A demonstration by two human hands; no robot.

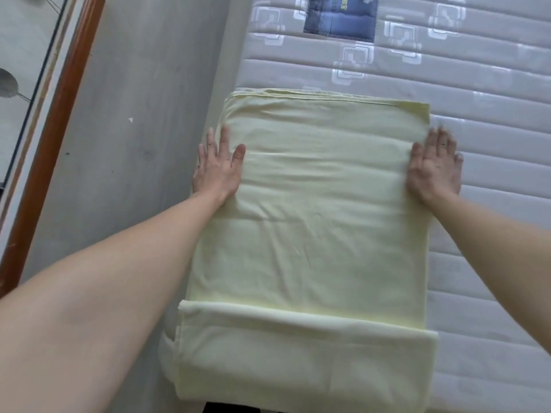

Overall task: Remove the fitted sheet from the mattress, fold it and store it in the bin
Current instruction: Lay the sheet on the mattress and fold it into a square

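From my head camera I look down at the pale yellow fitted sheet, folded into a long rectangle and lying flat on the bare quilted mattress, close to its left edge. My left hand rests flat on the sheet's left side, fingers straight and slightly spread, thumb out on the cloth, gripping nothing. My right hand lies at the sheet's right edge with its fingers straight and close together, partly on the cloth and partly on the mattress; it also holds nothing. Both hands sit at about the same height, in the far half of the folded sheet, well apart from each other with the cloth between them. At the near end a fold of the sheet lies doubled over and looks whiter than the rest. A dark blue label is sewn into the mattress beyond the sheet. To my left is grey floor and a brown wooden frame running along it.
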